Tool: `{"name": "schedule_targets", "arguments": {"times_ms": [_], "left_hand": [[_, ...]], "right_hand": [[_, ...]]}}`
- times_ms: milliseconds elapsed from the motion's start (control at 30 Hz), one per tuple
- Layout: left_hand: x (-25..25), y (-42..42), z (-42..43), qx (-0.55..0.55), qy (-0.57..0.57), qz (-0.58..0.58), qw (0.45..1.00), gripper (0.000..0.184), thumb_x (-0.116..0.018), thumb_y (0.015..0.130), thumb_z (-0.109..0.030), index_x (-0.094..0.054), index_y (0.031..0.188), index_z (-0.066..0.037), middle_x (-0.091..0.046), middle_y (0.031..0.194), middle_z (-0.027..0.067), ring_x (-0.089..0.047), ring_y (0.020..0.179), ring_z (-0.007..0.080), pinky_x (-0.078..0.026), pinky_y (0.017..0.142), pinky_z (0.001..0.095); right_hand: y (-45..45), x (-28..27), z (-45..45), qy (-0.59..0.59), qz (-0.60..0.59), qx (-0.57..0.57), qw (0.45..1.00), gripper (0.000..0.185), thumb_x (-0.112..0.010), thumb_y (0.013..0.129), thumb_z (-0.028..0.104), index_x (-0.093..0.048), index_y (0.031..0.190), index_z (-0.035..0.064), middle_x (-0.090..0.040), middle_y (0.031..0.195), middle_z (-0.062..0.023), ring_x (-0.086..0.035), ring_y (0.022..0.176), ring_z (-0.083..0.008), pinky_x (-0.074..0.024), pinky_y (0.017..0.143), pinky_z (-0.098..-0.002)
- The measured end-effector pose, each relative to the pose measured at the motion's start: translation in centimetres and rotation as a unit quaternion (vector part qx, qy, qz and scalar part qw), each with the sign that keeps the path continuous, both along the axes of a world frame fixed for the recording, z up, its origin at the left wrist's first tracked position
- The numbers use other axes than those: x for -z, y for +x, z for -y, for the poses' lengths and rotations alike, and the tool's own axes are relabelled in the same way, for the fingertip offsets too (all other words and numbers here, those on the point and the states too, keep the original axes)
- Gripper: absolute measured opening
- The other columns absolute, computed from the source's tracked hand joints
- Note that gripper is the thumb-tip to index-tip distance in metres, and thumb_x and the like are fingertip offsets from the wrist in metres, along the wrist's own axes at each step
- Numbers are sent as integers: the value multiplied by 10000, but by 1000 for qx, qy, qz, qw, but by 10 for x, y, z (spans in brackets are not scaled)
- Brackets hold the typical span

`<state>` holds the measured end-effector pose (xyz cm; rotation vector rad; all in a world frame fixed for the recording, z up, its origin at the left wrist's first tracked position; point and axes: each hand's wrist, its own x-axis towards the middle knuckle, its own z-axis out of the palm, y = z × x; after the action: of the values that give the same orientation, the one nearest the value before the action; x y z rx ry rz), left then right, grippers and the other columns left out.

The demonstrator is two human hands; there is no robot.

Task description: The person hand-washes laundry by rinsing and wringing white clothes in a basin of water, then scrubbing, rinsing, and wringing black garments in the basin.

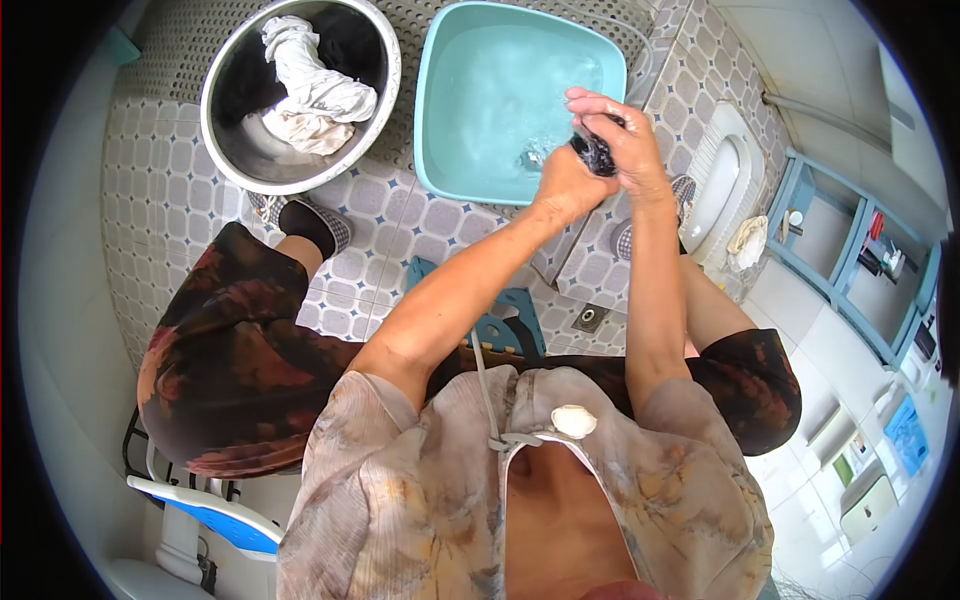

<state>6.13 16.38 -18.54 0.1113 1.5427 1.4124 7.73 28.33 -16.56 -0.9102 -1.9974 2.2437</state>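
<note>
Both my hands meet above the right side of a square turquoise basin (433, 120) that holds water. A small dark wet cloth (594, 152) is squeezed between them. My left hand (572, 183) wraps round its lower end, with the fingers mostly hidden. My right hand (628, 140) closes over the cloth from above and the right. Ripples and splashes show in the water beside my hands. To the left stands a round metal basin (392, 100) with white cloth (318, 90) and dark cloth (352, 42) in it.
Patterned tiles (375, 225) cover the floor, with a drain (590, 319) near my knees. A squat toilet (722, 190) lies at the right, beside a blue shelf (850, 245) with small items. A blue stool (525, 305) is beneath me. A blue and white seat (220, 515) stands at the lower left.
</note>
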Motion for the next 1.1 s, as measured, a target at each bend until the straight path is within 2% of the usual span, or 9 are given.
{"name": "schedule_targets", "arguments": {"times_ms": [200,300,367,467,567,600,733,867,1100], "left_hand": [[19,6,6,-40,-121,-234,964,549,-754,667,-252,-514,1059,47,-659,871,247,-652,841,396,-511,714,438],[11,8,-3,-47,-97,-124,986,516,-771,640,-234,-542,1014,39,-660,846,230,-661,812,371,-512,705,435],[13,16,-13,-82,60,78,992,388,-771,629,-170,-594,935,-11,-652,789,74,-622,642,180,-502,578,323],[-19,7,-13,-29,172,331,927,294,-756,692,-130,-612,931,-38,-620,747,36,-599,614,128,-448,442,283],[-19,11,-14,2,229,416,880,311,-773,698,-162,-612,940,-48,-616,752,31,-593,611,127,-460,437,269],[-18,9,-11,15,219,427,877,323,-782,702,-193,-608,940,-59,-610,766,23,-598,646,124,-481,455,260],[-1,9,-7,34,158,380,911,357,-796,699,-241,-604,950,-74,-592,809,15,-600,709,117,-515,521,266],[4,4,-2,73,72,415,904,507,-802,717,-308,-570,1109,-85,-573,995,56,-598,852,195,-552,743,340],[25,-2,9,-74,255,603,752,664,-652,841,-466,-432,1270,-9,-534,1203,173,-588,1061,361,-512,923,489]], "right_hand": [[-8,18,39,118,97,157,976,180,-540,847,-17,-687,948,-36,-655,1047,-108,-582,794,-128,-468,766,-254],[3,25,9,-11,24,106,994,181,-552,850,-10,-691,966,-24,-674,1026,-107,-612,916,-150,-478,852,-268],[17,4,-23,-96,5,-5,995,417,-608,872,145,-538,1254,-6,-530,1283,-189,-549,1153,-281,-458,969,-382],[42,-6,-52,-242,-63,-51,967,782,-665,829,303,-282,1460,44,-294,1469,-237,-434,1260,-434,-449,963,-536],[48,-8,-46,-313,-72,-47,946,799,-710,795,335,-320,1452,102,-284,1475,-243,-416,1263,-464,-455,947,-581],[46,-7,-43,-339,-77,-55,936,638,-706,796,284,-463,1352,87,-432,1368,-241,-482,1194,-479,-482,914,-572],[45,-7,-37,-192,19,-52,980,255,-640,831,145,-607,1053,22,-618,960,-133,-631,989,-360,-537,847,-464],[34,-17,-33,-48,65,-55,995,185,-633,846,103,-630,1006,10,-620,918,-58,-604,818,-139,-501,755,-293],[27,-31,-33,229,54,-106,966,177,-707,812,111,-648,969,55,-624,908,20,-560,845,-68,-458,771,-237]]}}
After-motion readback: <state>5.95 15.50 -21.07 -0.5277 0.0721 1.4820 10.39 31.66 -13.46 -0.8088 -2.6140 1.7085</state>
